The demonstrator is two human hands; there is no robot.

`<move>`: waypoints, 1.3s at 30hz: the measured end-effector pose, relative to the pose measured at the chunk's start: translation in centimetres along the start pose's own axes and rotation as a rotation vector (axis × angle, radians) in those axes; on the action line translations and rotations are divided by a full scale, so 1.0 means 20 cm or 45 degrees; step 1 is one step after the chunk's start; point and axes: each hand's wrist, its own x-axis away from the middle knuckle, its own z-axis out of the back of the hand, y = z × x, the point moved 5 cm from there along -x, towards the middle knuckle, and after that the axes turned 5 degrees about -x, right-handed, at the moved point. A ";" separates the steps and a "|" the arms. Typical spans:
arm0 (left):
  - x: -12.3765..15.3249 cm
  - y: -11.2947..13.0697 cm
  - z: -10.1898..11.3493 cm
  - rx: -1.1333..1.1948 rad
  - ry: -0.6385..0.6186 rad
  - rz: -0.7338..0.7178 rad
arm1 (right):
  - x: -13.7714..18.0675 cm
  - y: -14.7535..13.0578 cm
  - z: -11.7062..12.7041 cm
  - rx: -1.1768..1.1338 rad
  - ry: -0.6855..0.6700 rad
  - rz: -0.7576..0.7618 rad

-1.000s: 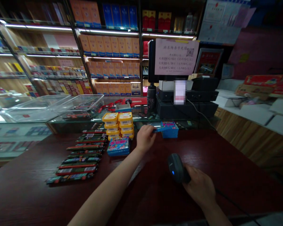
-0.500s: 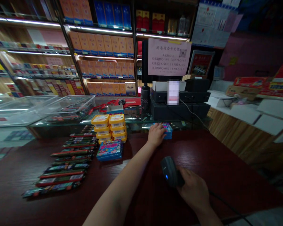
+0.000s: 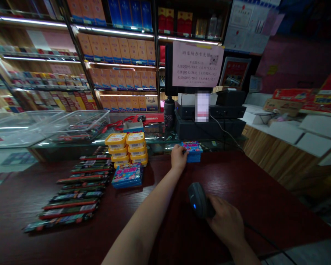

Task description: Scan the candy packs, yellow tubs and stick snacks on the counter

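Note:
Gripped in my right hand (image 3: 228, 222) is a dark barcode scanner (image 3: 198, 200) with a lit blue light; its cable trails to the lower right. My left hand (image 3: 178, 157) reaches across the table to the left side of a stack of blue, colourful packets (image 3: 193, 148). Its fingers are curled together, with a small dark spot by their tips, and what they hold, if anything, I cannot make out. Left of that arm lies a second pile of blue packets (image 3: 127, 176), in front of stacked yellow-lidded tubs (image 3: 137, 149).
Several long, dark packaged sticks (image 3: 71, 198) lie in a row on the brown table (image 3: 165, 228). Behind are a clear plastic bin (image 3: 79, 127), a dark bottle (image 3: 169, 114) and a cash drawer (image 3: 209, 129). Shelves of boxes (image 3: 121, 79) line the wall.
My left hand has drawn slightly left off the blue packet stack, showing more of its top, and its fingers have curled in. The right hand and scanner stay nearly in place.

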 end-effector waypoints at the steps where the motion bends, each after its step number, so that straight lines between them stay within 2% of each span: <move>1: 0.00 0.00 0.00 -0.007 -0.002 0.004 | 0.00 0.00 0.00 0.000 0.003 0.002; 7: 0.03 0.01 0.03 -0.063 -0.034 -0.033 | 0.00 0.01 -0.01 0.014 0.007 0.005; 11: 0.09 0.02 0.13 -0.154 -0.041 -0.082 | 0.01 0.02 -0.02 0.018 0.003 0.030; 15: 0.21 0.04 0.30 -0.262 -0.069 -0.174 | 0.02 0.02 -0.01 0.029 0.034 0.063; 20: 0.39 0.01 0.56 -0.494 -0.090 -0.256 | 0.03 0.00 0.00 0.093 0.032 0.053; 22: 0.45 -0.03 0.66 -0.614 -0.063 -0.227 | 0.03 0.00 0.00 0.120 0.036 0.047; 26: 0.55 -0.12 0.83 -0.888 0.103 -0.022 | 0.04 -0.01 0.01 0.130 0.043 0.044; 29: 0.60 -0.20 0.86 -1.048 0.143 0.135 | 0.04 -0.01 0.01 0.150 0.042 0.054; 32: 0.62 -0.25 0.85 -1.076 0.074 0.191 | 0.05 -0.02 0.01 0.189 0.033 0.070; 39: 0.61 -0.23 0.86 -0.926 0.017 -0.050 | 0.05 -0.02 0.00 0.245 0.013 0.066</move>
